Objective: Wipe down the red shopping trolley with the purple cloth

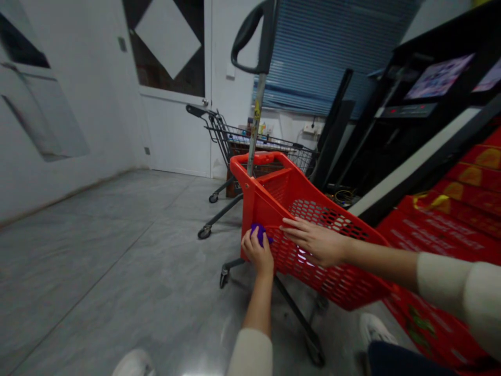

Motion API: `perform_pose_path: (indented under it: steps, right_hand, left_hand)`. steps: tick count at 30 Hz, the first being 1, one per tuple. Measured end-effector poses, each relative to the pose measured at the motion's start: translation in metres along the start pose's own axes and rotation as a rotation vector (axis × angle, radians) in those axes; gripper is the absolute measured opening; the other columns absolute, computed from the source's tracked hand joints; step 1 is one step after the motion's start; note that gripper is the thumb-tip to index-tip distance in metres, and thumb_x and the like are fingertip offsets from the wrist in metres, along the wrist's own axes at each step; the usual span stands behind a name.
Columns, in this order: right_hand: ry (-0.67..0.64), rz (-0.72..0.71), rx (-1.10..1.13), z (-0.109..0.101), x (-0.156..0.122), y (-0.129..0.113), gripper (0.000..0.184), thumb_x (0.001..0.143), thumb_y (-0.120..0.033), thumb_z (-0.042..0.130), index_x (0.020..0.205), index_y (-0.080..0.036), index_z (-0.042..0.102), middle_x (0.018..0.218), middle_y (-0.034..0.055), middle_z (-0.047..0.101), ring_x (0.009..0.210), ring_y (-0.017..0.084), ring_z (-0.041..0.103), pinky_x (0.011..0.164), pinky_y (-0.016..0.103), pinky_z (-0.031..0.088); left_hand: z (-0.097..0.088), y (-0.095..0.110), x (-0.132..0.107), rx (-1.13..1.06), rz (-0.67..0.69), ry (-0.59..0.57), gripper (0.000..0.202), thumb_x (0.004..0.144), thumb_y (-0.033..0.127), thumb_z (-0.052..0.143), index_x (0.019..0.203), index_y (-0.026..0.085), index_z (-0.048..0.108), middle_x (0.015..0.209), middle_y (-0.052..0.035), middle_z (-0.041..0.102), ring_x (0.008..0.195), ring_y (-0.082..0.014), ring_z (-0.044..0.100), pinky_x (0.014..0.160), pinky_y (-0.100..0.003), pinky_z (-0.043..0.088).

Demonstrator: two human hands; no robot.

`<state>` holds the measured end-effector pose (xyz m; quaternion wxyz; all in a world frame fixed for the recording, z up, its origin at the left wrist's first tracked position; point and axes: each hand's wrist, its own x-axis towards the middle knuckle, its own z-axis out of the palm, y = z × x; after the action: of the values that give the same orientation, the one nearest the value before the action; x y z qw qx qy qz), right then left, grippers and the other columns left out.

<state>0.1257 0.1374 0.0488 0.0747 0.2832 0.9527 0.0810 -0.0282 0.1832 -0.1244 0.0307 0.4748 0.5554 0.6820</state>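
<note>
A red plastic shopping cart (251,201) with perforated sides stands in front of me on grey legs with casters. My left hand (259,253) is closed around a small bunched purple cloth (260,234), held against the lower side of the cart near its handle end. Fingers stretched out, my right hand (315,241) lies at the perforated side panel, to the right of the cloth. Nothing shows in it. Whether its fingertips press on the plastic, I cannot tell.
A tall pole with a dark grey loop handle (263,55) rises from the cart. Behind it stands a black wire cart (274,140). Red printed boxes (434,235) are stacked at right, beside dark equipment with screens (436,78). A white door (176,136) is at the back.
</note>
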Motion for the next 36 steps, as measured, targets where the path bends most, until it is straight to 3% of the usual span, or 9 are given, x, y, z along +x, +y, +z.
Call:
perform_pose_path:
  steps: [4, 9, 12, 18, 22, 26, 28, 31, 36]
  right_hand:
    - [0.025, 0.004, 0.001, 0.002, 0.005, 0.005, 0.073, 0.074, -0.020, 0.056, 0.144, -0.005, 0.043, 0.150, 0.0187, 0.042, 0.149, 0.031, 0.013, 0.121, 0.054, 0.017]
    - [0.058, 0.002, 0.014, 0.004, 0.010, 0.009, 0.076, 0.075, -0.019, 0.055, 0.147, -0.004, 0.037, 0.151, 0.0210, 0.039, 0.148, 0.031, 0.015, 0.120, 0.054, 0.018]
    - [0.059, 0.006, 0.026, 0.003, 0.009, 0.009, 0.076, 0.076, -0.018, 0.054, 0.148, -0.004, 0.034, 0.153, 0.0206, 0.035, 0.148, 0.030, 0.016, 0.121, 0.053, 0.018]
    - [0.036, 0.046, 0.026, 0.003, -0.021, 0.000, 0.078, 0.077, -0.015, 0.052, 0.152, -0.011, 0.030, 0.159, 0.0132, 0.026, 0.150, 0.027, 0.008, 0.121, 0.051, 0.020]
    - [0.005, 0.114, 0.010, 0.007, -0.044, -0.006, 0.073, 0.076, -0.013, 0.051, 0.147, -0.008, 0.039, 0.158, 0.0136, 0.028, 0.150, 0.029, 0.004, 0.121, 0.050, 0.023]
    - [0.031, 0.119, 0.001, 0.012, -0.045, -0.004, 0.070, 0.076, -0.014, 0.051, 0.145, -0.006, 0.042, 0.156, 0.0168, 0.032, 0.149, 0.031, 0.007, 0.120, 0.051, 0.027]
    - [0.045, 0.109, -0.014, 0.014, -0.041, -0.002, 0.069, 0.076, -0.013, 0.050, 0.144, -0.005, 0.042, 0.154, 0.0185, 0.034, 0.149, 0.031, 0.008, 0.119, 0.052, 0.028]
    - [0.048, 0.120, -0.041, 0.015, -0.038, -0.001, 0.067, 0.077, -0.013, 0.049, 0.143, -0.002, 0.043, 0.153, 0.0205, 0.036, 0.149, 0.030, 0.007, 0.119, 0.051, 0.028]
    - [0.024, 0.131, -0.075, 0.015, -0.039, -0.002, 0.063, 0.080, -0.014, 0.049, 0.140, 0.002, 0.045, 0.151, 0.0217, 0.038, 0.149, 0.031, 0.007, 0.119, 0.050, 0.028]
  left_hand:
    - [0.010, -0.004, -0.008, -0.036, -0.183, 0.077, 0.037, 0.096, 0.040, 0.046, 0.118, 0.016, 0.064, 0.114, -0.0142, 0.059, 0.112, -0.0248, 0.054, 0.100, -0.044, 0.042]
    - [0.016, 0.029, 0.002, -0.114, -0.042, -0.010, 0.034, 0.095, 0.038, 0.050, 0.118, 0.019, 0.065, 0.118, -0.0128, 0.059, 0.112, -0.0233, 0.054, 0.101, -0.041, 0.041]
    - [0.017, 0.027, -0.005, -0.085, -0.021, 0.004, 0.034, 0.095, 0.038, 0.050, 0.117, 0.018, 0.066, 0.118, -0.0138, 0.059, 0.114, -0.0244, 0.052, 0.103, -0.042, 0.039]
    - [0.023, -0.001, -0.016, -0.098, -0.201, 0.076, 0.037, 0.095, 0.041, 0.048, 0.116, 0.016, 0.065, 0.116, -0.0144, 0.059, 0.114, -0.0249, 0.052, 0.104, -0.044, 0.038]
    - [0.025, 0.019, -0.004, -0.137, -0.354, 0.135, 0.036, 0.094, 0.041, 0.048, 0.113, 0.016, 0.065, 0.109, -0.0123, 0.060, 0.109, -0.0230, 0.056, 0.101, -0.039, 0.042]
    - [0.023, 0.059, -0.004, -0.217, -0.148, -0.062, 0.034, 0.095, 0.039, 0.050, 0.118, 0.019, 0.064, 0.115, -0.0117, 0.060, 0.112, -0.0219, 0.054, 0.101, -0.038, 0.042]
    - [0.023, 0.067, -0.013, -0.216, -0.029, -0.118, 0.033, 0.095, 0.037, 0.051, 0.119, 0.019, 0.064, 0.119, -0.0123, 0.059, 0.115, -0.0223, 0.052, 0.103, -0.040, 0.041]
    - [0.027, 0.051, -0.032, -0.167, -0.026, -0.058, 0.032, 0.094, 0.035, 0.051, 0.117, 0.018, 0.065, 0.118, -0.0136, 0.059, 0.115, -0.0236, 0.051, 0.103, -0.043, 0.040]
    - [0.037, 0.005, -0.042, -0.136, -0.302, 0.089, 0.036, 0.095, 0.040, 0.047, 0.114, 0.015, 0.065, 0.110, -0.0136, 0.059, 0.109, -0.0238, 0.055, 0.101, -0.044, 0.042]
